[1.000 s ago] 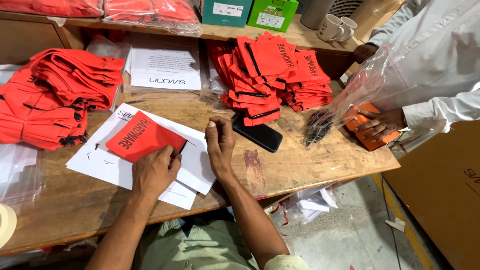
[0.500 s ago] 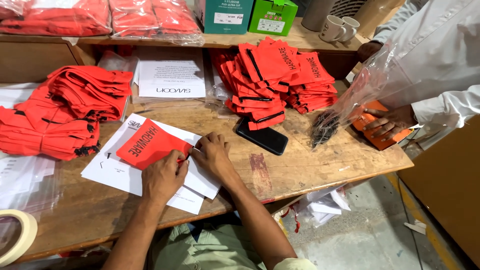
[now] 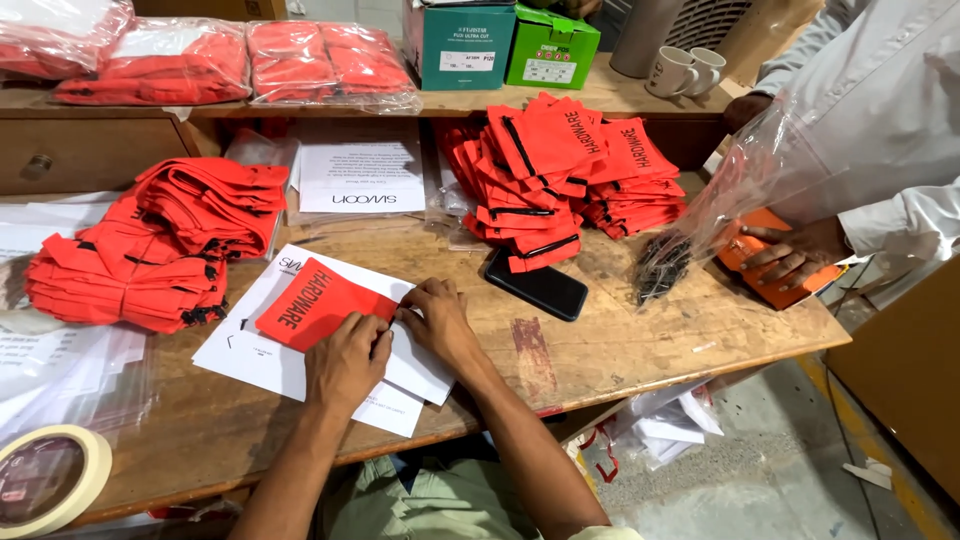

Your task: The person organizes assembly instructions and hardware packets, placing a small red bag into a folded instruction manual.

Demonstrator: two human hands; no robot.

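At the far left we see a roll of tape (image 3: 45, 480) on the wooden bench (image 3: 640, 350), then heaps of red pouches (image 3: 160, 245). Our left hand (image 3: 347, 360) and right hand (image 3: 437, 318) lie side by side on one flat red pouch (image 3: 310, 305) atop white sheets (image 3: 260, 355) — each grip flat, fingers pressing its right edge, clamped on nothing. Further right lies a black phone (image 3: 536, 283) — then a second pouch stack (image 3: 560, 170), and a co-worker's hand (image 3: 795, 250) on an orange pouch inside a clear bag (image 3: 740, 190).
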